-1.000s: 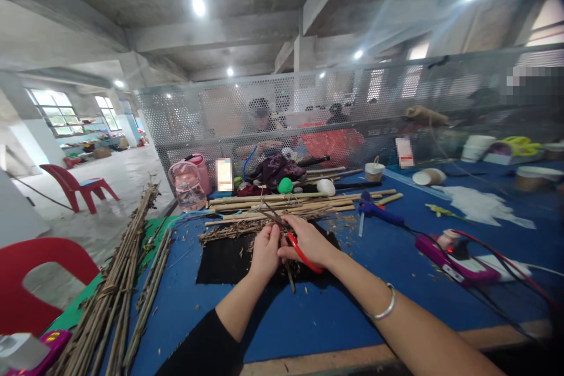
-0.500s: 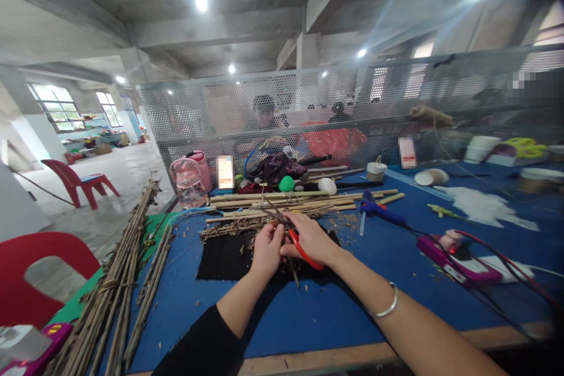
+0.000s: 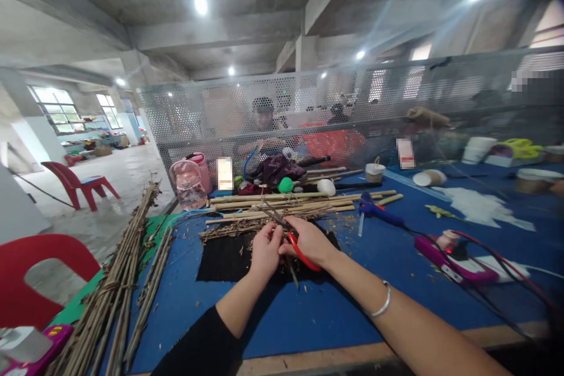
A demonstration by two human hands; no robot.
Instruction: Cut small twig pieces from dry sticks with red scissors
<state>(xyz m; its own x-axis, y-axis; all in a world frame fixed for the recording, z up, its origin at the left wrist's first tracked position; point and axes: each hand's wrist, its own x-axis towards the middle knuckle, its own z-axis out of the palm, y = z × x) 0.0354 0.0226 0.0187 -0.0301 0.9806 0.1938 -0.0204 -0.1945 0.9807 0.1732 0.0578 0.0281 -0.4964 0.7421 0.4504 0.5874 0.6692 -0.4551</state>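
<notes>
Red-handled scissors (image 3: pixel 301 251) are in my right hand (image 3: pixel 311 241), with the blades pointing up and left above the dry twigs. My left hand (image 3: pixel 265 248) is pinched around a thin dry twig (image 3: pixel 292 273) close beside the scissors; its lower end sticks out below both hands. Under the hands lies a black cloth (image 3: pixel 220 261) with bits of dry plant on it. Just beyond, dry twigs (image 3: pixel 233 228) and pale sticks (image 3: pixel 247 205) lie across the blue table.
A bundle of long dry stalks (image 3: pixel 118 282) lies at the left. A blue glue gun (image 3: pixel 381 211) and a purple power strip (image 3: pixel 458 264) with cables are on the right. Behind stand a pink bag (image 3: pixel 191 182) and a perforated screen (image 3: pixel 211 111), with a person beyond.
The view has shifted very slightly. Both hands stay close together, still holding the scissors and the twig.
</notes>
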